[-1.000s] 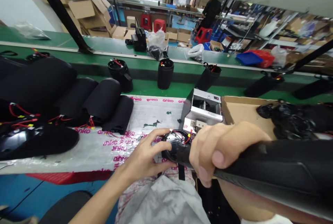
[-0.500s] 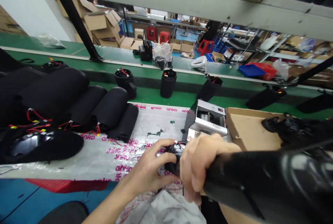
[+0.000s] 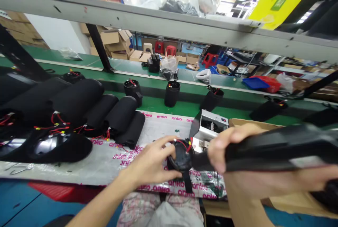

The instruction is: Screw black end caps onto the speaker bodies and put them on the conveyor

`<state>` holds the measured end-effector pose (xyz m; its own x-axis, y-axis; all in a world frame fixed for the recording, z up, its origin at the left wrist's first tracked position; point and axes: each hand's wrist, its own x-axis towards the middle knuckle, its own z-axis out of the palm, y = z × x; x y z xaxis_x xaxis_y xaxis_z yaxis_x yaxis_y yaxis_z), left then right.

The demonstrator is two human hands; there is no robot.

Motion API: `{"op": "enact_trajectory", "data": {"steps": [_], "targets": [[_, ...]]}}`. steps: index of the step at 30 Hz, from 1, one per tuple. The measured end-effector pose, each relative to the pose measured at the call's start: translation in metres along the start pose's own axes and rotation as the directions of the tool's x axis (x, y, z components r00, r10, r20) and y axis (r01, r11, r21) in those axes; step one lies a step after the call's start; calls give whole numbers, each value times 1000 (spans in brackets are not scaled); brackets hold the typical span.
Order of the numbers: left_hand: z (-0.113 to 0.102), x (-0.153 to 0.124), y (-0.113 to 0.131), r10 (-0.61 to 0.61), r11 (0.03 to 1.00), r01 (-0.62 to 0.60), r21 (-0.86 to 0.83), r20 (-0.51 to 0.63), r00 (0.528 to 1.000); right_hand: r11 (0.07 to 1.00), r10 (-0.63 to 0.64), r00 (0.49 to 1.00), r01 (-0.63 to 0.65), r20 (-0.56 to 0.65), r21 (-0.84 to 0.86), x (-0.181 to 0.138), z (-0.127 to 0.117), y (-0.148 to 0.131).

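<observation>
My left hand [image 3: 151, 163] curves its fingers and thumb around the left side of a black cylinder [image 3: 181, 158]. The cylinder's round end faces up, with red wires and yellow connectors showing, and a black strap [image 3: 188, 183] hangs below it. To its right, my blurred right hand [image 3: 220, 146] closes around the near end of a long black tool-like object [image 3: 274, 146] that stretches toward the right edge. Motion smears that object, so its exact kind is unclear. A skin-toned blur runs under its lower edge. Right behind both hands sits a silver-and-black machine [image 3: 211, 123].
Black cloth-covered cylinders [image 3: 123, 114] with red wires lie piled at left. Several more, including one upright cylinder [image 3: 172, 94], stand along the green bench [image 3: 153, 102]. A cardboard tray [image 3: 237, 122] is at right. A grey shelf beam [image 3: 158, 26] crosses above.
My right hand has moved right, off the cylinder's end, with the long black object. The wired end is now uncovered. The view has tilted up, showing more of the shelf.
</observation>
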<state>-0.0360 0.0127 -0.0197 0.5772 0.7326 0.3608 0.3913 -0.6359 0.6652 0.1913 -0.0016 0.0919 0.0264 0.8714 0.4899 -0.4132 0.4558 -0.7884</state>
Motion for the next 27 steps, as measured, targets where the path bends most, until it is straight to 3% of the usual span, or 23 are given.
{"op": "enact_trajectory", "data": {"steps": [3,7,9,13,18,21,24,27], "targets": [[-32,22,-9,-90,993,92,74,-30,996,978,-189,979,180,-82,-101,17,-40,-15],[-77,64,-38,-127,967,161,196,-177,976,955,-264,958,243,-114,-172,13,-79,2],[-97,90,-55,-164,931,236,277,-258,952,952,-272,950,242,-155,-189,4,-86,22],[-122,137,-89,-336,747,493,447,-386,859,964,-231,957,201,-174,-176,-15,-86,54],[-131,163,-119,-503,619,644,449,-403,764,984,-125,981,105,-147,-142,-23,-86,62],[-134,170,-125,-564,580,679,450,-380,734,993,-75,989,63,-127,-102,-19,-94,58],[-134,180,-119,-533,604,656,453,-381,755,998,-37,992,30,-118,-56,-15,-105,51],[-119,196,-110,-465,681,601,418,-388,796,1000,-17,992,16,-127,-9,-15,-112,42]]}}
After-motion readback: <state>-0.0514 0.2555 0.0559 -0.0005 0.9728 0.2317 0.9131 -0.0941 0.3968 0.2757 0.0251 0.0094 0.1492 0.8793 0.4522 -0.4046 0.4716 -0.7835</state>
